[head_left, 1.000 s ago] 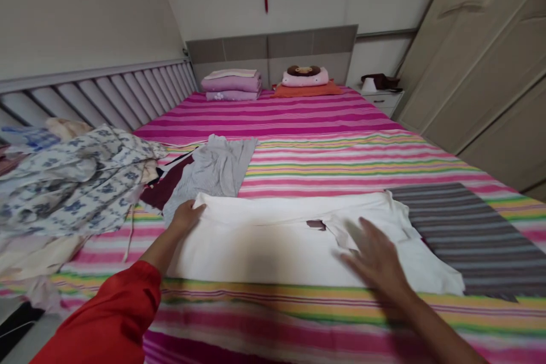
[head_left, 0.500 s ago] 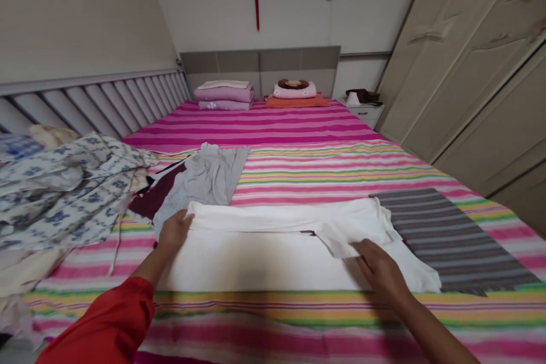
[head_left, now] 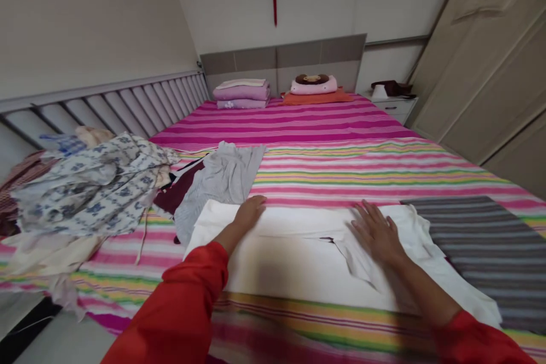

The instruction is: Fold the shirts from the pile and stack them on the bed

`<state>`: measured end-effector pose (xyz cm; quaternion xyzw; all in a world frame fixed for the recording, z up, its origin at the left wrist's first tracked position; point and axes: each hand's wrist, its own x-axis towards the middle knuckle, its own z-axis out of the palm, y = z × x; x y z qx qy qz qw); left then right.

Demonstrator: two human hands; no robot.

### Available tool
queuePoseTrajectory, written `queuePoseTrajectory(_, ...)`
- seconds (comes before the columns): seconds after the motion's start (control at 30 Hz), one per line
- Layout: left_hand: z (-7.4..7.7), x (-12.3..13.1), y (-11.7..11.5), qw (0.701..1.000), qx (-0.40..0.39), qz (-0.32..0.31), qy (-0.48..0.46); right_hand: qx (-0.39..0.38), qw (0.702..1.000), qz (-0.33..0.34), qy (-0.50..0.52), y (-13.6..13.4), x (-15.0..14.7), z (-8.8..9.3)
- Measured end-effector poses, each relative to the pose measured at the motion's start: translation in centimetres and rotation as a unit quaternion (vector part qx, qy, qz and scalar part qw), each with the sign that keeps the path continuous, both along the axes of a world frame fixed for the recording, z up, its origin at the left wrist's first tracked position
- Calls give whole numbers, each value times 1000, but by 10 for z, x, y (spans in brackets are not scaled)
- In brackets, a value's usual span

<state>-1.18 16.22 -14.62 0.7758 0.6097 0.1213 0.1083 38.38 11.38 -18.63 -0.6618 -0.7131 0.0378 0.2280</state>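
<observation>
Cloth (head_left: pixel 290 273), white and folded over, lies across the bed (head_left: pixel 324 165) with left hand (head_left: pixel 248 215) and right hand (head_left: pixel 379 234) both open near its far edge, so best smooth outward with light, even pressure, flattening the loose flap (head_left: pixel 355 260) beside the right hand.

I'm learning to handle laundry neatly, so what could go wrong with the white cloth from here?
The right hand, fingers spread, is near a loose-looking flap of the white cloth; sliding it might bunch that flap. The cloth's left end lies right by the rumpled grey garment, so a shift that way could disturb both. Its right end meets the striped cloth, which might get dragged along.
</observation>
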Motion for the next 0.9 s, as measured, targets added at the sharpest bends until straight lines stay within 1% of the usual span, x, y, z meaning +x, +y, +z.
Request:
queuePoseTrajectory(0.07,-5,-28,-4,999,-17,21,28,-39,998,-24,-52,0,11,-19)
queuePoseTrajectory(0.13,-4,-61,-13,995,-18,72,63,-53,995,-31,-84,-3,20,-33)
queuePoseTrajectory(0.2,1,-86,-20,984,1,146,103,-45,993,-35,-101,-6,24,-40)
queuePoseTrajectory(0.23,5,-92,-21,977,20,177,117,-41,993,-37,-105,-7,24,-41)
queuePoseTrajectory(0.27,9,-93,-20,973,41,193,124,-38,993,-38,-106,-7,23,-41)
queuePoseTrajectory(0.3,12,-89,-18,973,56,187,123,-39,993,-39,-105,-7,22,-40)
queuePoseTrajectory(0.33,14,-80,-13,978,65,161,114,-40,993,-40,-104,-6,21,-39)
queuePoseTrajectory(0.4,14,-52,-3,989,63,87,99,-42,993,-40,-101,-6,20,-38)
queuePoseTrajectory(0.43,11,-36,3,993,51,51,94,-44,993,-40,-100,-6,20,-37)
queuePoseTrajectory(0.5,1,-7,14,995,32,7,93,-45,993,-44,-99,-5,20,-38)
queuePoseTrajectory(0.57,-8,8,23,995,18,-7,100,-41,993,-43,-101,-5,22,-40)
queuePoseTrajectory(0.6,-11,9,26,994,10,-8,106,-38,993,-41,-104,-4,23,-42)
queuePoseTrajectory(0.67,-12,-3,29,993,-10,-3,121,-34,993,-37,-108,-4,24,-43)
queuePoseTrajectory(0.73,-7,-28,29,990,-30,11,137,-35,993,-38,-111,-4,25,-44)
queuePoseTrajectory(0.83,11,-73,21,985,-32,69,158,-38,992,-42,-113,-4,24,-43)
queuePoseTrajectory(0.9,25,-95,14,979,-15,121,165,-42,992,-43,-113,-5,23,-41)
